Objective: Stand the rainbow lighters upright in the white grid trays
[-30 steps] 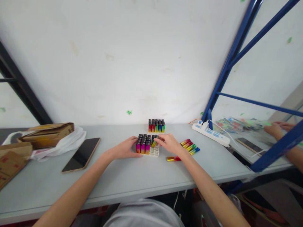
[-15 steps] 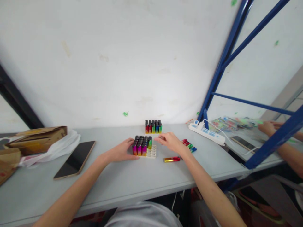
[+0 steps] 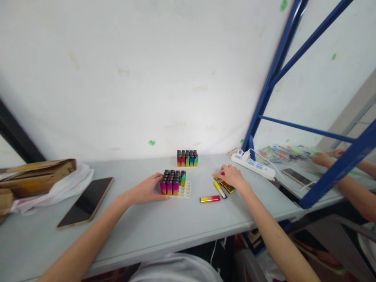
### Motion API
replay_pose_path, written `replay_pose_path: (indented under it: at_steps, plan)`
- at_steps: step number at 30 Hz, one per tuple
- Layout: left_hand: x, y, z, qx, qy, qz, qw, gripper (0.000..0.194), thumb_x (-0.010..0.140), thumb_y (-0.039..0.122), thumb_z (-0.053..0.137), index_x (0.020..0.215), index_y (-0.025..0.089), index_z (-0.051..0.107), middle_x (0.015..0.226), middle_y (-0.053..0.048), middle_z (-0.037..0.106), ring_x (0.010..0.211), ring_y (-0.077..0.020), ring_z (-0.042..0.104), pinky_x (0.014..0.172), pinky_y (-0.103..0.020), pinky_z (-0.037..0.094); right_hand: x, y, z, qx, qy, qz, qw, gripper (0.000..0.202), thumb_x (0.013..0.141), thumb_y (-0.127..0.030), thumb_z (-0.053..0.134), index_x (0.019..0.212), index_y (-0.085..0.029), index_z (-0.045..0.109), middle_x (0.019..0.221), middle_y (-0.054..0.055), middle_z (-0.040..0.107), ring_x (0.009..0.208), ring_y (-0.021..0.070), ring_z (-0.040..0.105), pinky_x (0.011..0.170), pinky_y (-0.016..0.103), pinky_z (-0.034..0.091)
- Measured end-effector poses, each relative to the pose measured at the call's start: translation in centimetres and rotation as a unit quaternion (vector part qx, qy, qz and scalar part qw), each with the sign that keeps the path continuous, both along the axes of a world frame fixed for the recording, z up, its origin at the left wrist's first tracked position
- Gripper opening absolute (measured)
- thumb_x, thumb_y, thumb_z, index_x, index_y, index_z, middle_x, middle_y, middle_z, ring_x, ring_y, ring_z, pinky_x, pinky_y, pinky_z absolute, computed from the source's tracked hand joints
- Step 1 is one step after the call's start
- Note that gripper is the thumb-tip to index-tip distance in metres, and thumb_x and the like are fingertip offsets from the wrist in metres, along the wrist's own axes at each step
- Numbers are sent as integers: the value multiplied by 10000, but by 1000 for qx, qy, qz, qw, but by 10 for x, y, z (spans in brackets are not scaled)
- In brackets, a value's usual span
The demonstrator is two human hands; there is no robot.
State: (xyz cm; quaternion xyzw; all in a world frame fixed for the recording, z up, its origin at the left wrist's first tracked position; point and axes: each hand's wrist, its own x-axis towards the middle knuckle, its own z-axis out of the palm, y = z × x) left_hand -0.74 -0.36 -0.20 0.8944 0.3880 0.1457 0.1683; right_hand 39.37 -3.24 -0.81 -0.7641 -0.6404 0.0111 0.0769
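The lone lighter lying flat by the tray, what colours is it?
The lone lighter is red at one end fading to yellow, seen in the head view.

A white plastic tray with round sockets (image 3: 185, 192) sits flat on the grey surface (image 3: 147, 219), most of its sockets filled with upright rainbow-coloured lighters with black caps (image 3: 172, 182); the sockets at its right front corner are bare. Right of it lies a loose cluster of rainbow metallic lighters (image 3: 225, 186) on their sides, seemingly four or five, partly hidden. One red-to-yellow metallic lighter (image 3: 210, 199) lies flat between tray and cluster, nearer the front edge.
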Motion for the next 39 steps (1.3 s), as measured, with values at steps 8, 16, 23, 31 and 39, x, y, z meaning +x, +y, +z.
replay_pose_path:
  at_steps: [8,16,23,31,39]
  plan:
    - [1,-2,3,-7,22,3,1000,762,733,654,728,1305,165,608,1389,-140,574,1287,-343,552,1161,-409,416,-33,43,2,59,103,105,987,517,855,-352,719,1304,-132,584,1218,166,618,1103,258,623,991,375,455]
    - [2,-4,3,-8,2,0,1000,733,723,639,745,1273,170,621,1382,-140,582,1263,-346,566,1142,-425,434,-63,54,13,146,492,192,837,630,727,-232,762,1322,-222,558,1203,77,648,817,153,671,789,330,558]
    - [2,-4,4,-13,-8,-5,1000,713,718,608,760,1266,173,624,1365,-138,592,1260,-349,568,1142,-438,431,-92,25,22,45,652,238,718,459,765,-537,746,1034,-186,622,930,22,628,710,113,577,638,250,510]
    - [2,-4,4,-13,3,-8,1000,752,734,608,752,1318,164,587,1395,-146,567,1305,-344,541,1168,-421,405,-115,15,11,50,597,223,769,455,889,-675,528,851,-226,472,593,-95,373,465,79,311,436,208,246]
    - [2,-3,3,-12,-7,-10,1000,727,732,589,766,1311,182,599,1389,-136,573,1293,-343,543,1163,-438,404,-127,5,5,222,407,191,865,490,908,-558,509,581,-212,395,548,-48,358,566,117,345,549,265,248]
